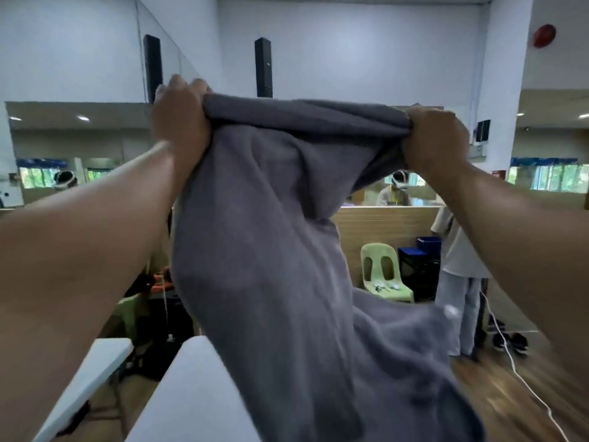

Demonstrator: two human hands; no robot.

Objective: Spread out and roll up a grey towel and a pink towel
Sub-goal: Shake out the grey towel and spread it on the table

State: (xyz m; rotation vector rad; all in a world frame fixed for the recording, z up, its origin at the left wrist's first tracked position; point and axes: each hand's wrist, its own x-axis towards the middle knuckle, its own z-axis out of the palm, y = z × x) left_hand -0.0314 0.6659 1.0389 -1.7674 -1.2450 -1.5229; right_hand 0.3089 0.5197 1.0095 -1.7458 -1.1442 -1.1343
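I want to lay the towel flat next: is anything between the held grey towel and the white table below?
Nothing visible does. The left hand and right hand grip the grey towel by its top edge; it hangs over the white table, and its lower end hides much of the tabletop.

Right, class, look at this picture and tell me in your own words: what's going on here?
A person is holding a grey towel up in the air. The left hand and the right hand each grip one end of its bunched top edge. The rest hangs down twisted in front of a white table, so it is not yet spread flat. No pink towel is in view. Another person stands near a green chair further back.
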